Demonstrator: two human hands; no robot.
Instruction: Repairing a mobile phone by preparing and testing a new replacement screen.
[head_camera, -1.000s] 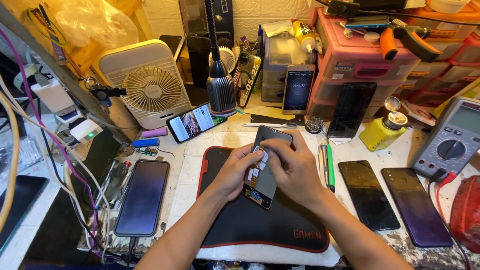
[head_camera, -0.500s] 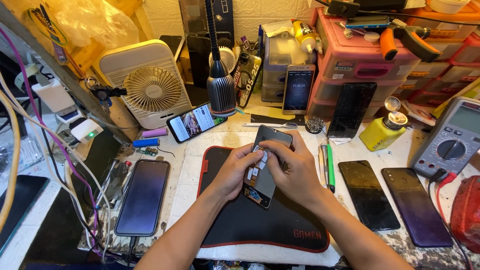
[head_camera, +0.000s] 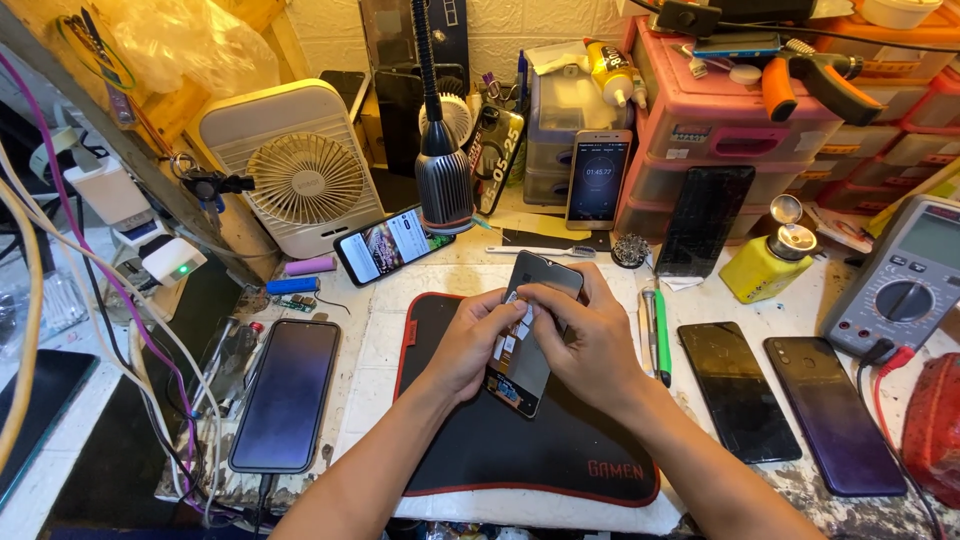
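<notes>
Both hands hold an opened phone over the black mat on the counter. The left hand grips its left edge; the right hand pinches a small pale strip with narrow fingers. A green-handled screwdriver lies just right of the mat.

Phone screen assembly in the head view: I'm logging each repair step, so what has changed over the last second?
Almost nothing. Both hands, left and right, keep holding the phone screen assembly over the black mat, with the fingers pinching the small white tab on its back; at most the fingers shifted slightly. Nothing was let go. The fan, the lamp and the other phones stayed put.
</notes>
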